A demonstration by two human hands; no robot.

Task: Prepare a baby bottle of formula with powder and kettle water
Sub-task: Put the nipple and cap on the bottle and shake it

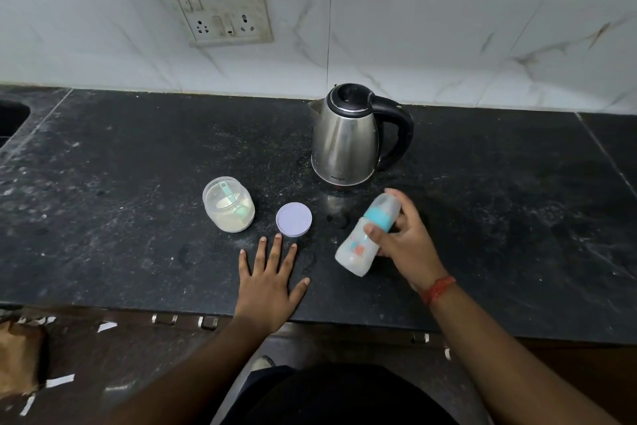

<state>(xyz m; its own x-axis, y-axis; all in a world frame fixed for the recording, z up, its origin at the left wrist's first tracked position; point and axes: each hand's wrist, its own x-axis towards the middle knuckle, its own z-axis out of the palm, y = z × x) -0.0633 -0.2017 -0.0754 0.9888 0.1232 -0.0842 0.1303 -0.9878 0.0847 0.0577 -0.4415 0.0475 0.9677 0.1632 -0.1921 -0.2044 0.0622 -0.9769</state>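
- Head view: the right hand (405,238) has its fingers and thumb wrapped round the baby bottle (367,235), holding it tilted above the black counter (138,183), cap end pointing away from the person.
- Just beyond that grip stands the steel kettle (348,138), upright, handle to the right.
- The left hand (269,283) lies flat on the counter, fingers spread wide, holding nothing.
- Right at its fingertips sits the lilac lid (293,219), laid flat.
- Left of the lid, the open powder jar (228,208), a teal scoop (231,198) inside it.
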